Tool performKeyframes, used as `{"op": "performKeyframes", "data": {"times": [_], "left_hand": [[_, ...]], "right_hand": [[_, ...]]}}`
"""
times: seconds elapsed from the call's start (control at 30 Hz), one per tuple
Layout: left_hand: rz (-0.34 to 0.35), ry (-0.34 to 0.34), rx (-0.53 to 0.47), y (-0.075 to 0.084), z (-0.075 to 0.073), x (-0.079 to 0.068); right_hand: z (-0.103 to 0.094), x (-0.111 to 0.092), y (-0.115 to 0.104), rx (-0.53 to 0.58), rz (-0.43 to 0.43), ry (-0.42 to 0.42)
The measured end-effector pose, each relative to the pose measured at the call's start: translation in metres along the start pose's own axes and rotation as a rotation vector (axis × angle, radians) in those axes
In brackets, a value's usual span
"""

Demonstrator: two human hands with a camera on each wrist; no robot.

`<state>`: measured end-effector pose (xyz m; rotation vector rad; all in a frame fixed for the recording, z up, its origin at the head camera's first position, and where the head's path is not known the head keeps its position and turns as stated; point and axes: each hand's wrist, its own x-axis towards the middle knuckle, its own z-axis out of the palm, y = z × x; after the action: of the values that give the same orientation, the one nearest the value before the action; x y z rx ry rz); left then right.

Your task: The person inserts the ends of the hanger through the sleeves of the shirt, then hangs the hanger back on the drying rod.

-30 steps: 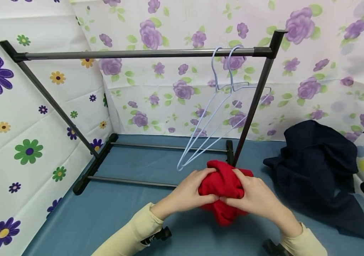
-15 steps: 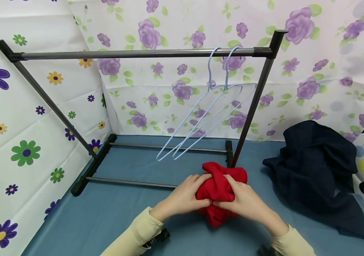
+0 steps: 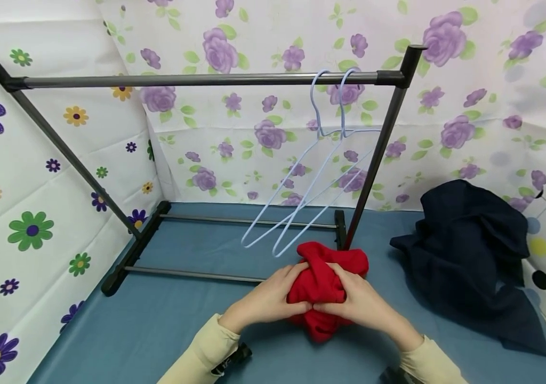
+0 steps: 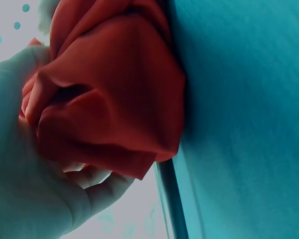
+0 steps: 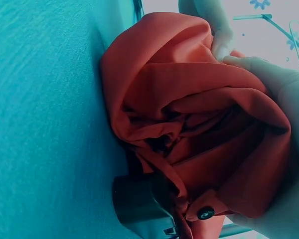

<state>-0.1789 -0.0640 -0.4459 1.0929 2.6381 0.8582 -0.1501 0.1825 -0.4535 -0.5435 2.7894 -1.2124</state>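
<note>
A bunched red garment sits low over the blue table cover at the foot of the rack's right post. My left hand grips its left side and my right hand grips its right side. Both thumbs press on the near side of the bundle, their tips almost meeting. In the left wrist view, the fingers curl beneath the folded red cloth. A dark button shows on the cloth in the right wrist view. Folds hide the garment's shape and most of my fingers.
A dark clothes rack stands behind my hands, its lower bar left of the bundle. Two pale blue hangers hang at its right end, just above the red garment. A navy garment lies heaped on the right. Flowered sheets back the table.
Both hands have shifted slightly left with the red garment, still gripping it. The two hangers have swung left and partly back. The head view has turned a little to the right.
</note>
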Motion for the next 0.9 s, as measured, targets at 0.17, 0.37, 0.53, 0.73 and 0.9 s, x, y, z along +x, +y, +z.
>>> {"op": "performKeyframes", "data": {"times": [0.17, 0.37, 0.53, 0.73, 0.9], "left_hand": [[-0.007, -0.023, 0.002, -0.001, -0.002, -0.001], [-0.012, -0.035, -0.009, -0.003, -0.001, -0.002], [0.016, -0.047, 0.033, -0.005, -0.005, -0.004], [0.018, -0.042, 0.14, -0.004, -0.025, -0.011], [0.033, 0.009, 0.174, -0.002, -0.043, -0.021]], "right_hand": [[0.001, 0.0, 0.001, -0.002, 0.015, 0.001], [0.001, -0.001, 0.0, 0.007, 0.028, -0.003], [-0.002, 0.0, -0.003, 0.019, 0.029, -0.054], [-0.017, 0.003, -0.006, 0.041, -0.016, -0.177], [-0.037, -0.001, -0.004, 0.012, -0.069, -0.17]]}}
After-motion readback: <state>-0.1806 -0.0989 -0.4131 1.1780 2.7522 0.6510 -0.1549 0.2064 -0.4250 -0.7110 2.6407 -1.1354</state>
